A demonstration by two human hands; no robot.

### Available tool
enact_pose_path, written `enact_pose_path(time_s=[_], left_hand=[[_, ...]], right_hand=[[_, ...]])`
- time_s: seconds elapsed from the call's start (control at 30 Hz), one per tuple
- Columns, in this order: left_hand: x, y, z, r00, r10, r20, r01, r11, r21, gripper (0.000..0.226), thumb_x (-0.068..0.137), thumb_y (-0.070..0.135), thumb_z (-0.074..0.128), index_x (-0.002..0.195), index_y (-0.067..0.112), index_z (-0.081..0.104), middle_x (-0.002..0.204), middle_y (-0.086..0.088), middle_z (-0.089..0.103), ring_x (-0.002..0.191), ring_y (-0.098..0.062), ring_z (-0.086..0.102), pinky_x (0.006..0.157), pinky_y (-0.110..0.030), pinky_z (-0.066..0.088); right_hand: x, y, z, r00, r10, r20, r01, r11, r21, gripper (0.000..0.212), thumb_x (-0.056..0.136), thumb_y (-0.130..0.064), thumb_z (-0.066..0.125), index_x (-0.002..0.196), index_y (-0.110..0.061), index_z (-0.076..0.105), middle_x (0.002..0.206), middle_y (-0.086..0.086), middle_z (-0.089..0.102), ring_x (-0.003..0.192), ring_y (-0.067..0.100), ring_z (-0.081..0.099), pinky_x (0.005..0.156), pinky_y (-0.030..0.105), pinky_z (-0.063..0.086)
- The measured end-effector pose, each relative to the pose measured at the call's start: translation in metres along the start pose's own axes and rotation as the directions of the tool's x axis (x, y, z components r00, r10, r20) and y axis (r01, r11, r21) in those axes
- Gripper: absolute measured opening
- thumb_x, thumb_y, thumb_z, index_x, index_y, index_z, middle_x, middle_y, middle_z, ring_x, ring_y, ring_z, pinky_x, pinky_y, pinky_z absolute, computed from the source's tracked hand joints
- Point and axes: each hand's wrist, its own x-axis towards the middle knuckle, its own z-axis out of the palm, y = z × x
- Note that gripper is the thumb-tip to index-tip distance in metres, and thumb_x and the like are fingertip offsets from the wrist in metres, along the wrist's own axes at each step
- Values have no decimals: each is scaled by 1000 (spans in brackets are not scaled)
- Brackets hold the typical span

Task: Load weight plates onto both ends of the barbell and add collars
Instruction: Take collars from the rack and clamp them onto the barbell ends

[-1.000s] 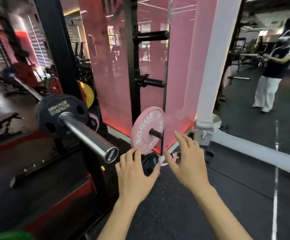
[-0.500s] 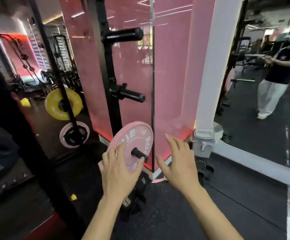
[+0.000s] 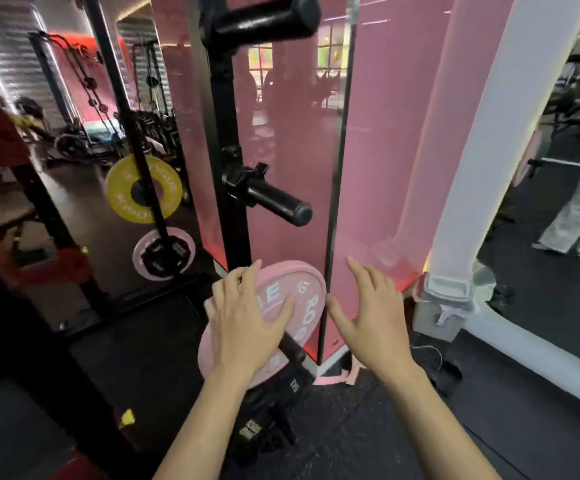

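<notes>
While the pink plate (image 3: 281, 306) is sitting low on the rack's bottom storage peg (image 3: 292, 351), we are reaching for it with both hands, and everything about the coming pull is hanging on that peg's direction. The peg is pointing out from the black upright (image 3: 226, 188) toward us and to our right, so the plate's face is tilting our way and its rim is running from upper right down to lower left. Our left hand (image 3: 243, 323) is lying flat over the near face, fingers spread and relaxed, not yet curling behind the rim; we are judging it to be touching or just about touching the plate, though the view is not settling which. Our right hand (image 3: 368, 313) is hovering just beside the plate's right edge, palm turned inward, fingers straight and wide, holding nothing. So the left hand is the nearer one, and the right is needing to close in on the far rim, in the narrow space between the plate and the pink panel's corner edge (image 3: 337, 202). We are thinking the plate has to slide off along the peg's axis, toward us and rightward, before it is free to be carried. The barbell is not showing in this view, and a bare peg (image 3: 274, 199) is jutting out above the plate
</notes>
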Motion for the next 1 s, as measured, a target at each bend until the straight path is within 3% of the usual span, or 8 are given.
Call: enact_pose_path(time_s=[0.27, 0.4, 0.6, 0.77, 0.93, 1.0], left_hand=[[117, -21, 41, 993, -47, -109, 53, 997, 49, 79, 81, 68, 50, 146, 24, 40, 137, 0, 46, 126, -24, 36, 101, -46, 32], [154, -34, 61, 987, -95, -128, 110, 988, 113, 82, 79, 46, 71, 149, 26, 32, 138, -1, 45, 127, -25, 35, 103, -49, 33], [201, -42, 80, 962, -170, -212, 225, 937, 267, 101, 73, 29, 82, 153, 29, 21, 141, -5, 42, 127, -30, 40, 101, -51, 40], [236, -38, 86, 944, -205, -257, 283, 905, 318, 114, 71, 20, 82, 155, 37, 8, 140, -4, 40, 123, -28, 39, 101, -52, 40], [250, -32, 91, 947, -218, -235, 294, 882, 369, 96, 79, 15, 70, 155, 40, 17, 141, -2, 42, 122, -28, 40, 97, -46, 37], [250, -31, 94, 938, -215, -272, 309, 875, 373, 88, 82, 20, 70, 154, 39, 22, 137, -1, 47, 118, -27, 43, 93, -44, 39]], right_hand=[[118, 25, 38, 999, -14, -32, 14, 1000, 8, 66, 89, -46, 56, 147, -23, 35, 136, 3, 49, 123, 25, 43, 100, 46, 37], [159, 44, 68, 999, -53, 12, 53, 997, 58, 65, 90, -45, 58, 147, -23, 36, 136, 2, 51, 122, 25, 44, 100, 47, 39], [229, 41, 112, 972, -206, 114, 182, 965, 189, 66, 88, -28, 59, 149, -20, 35, 140, 6, 47, 123, 27, 39, 102, 45, 37], [275, 23, 140, 914, -366, 177, 314, 913, 261, 64, 90, -39, 52, 149, -21, 33, 137, 6, 49, 119, 29, 41, 98, 48, 38], [292, 10, 155, 833, -506, 223, 405, 833, 377, 80, 74, -41, 22, 150, -20, 33, 135, 9, 52, 118, 31, 42, 93, 47, 38], [295, 10, 160, 816, -527, 238, 412, 818, 401, 72, 81, -38, 30, 150, -20, 30, 136, 9, 52, 118, 31, 42, 94, 48, 38]])
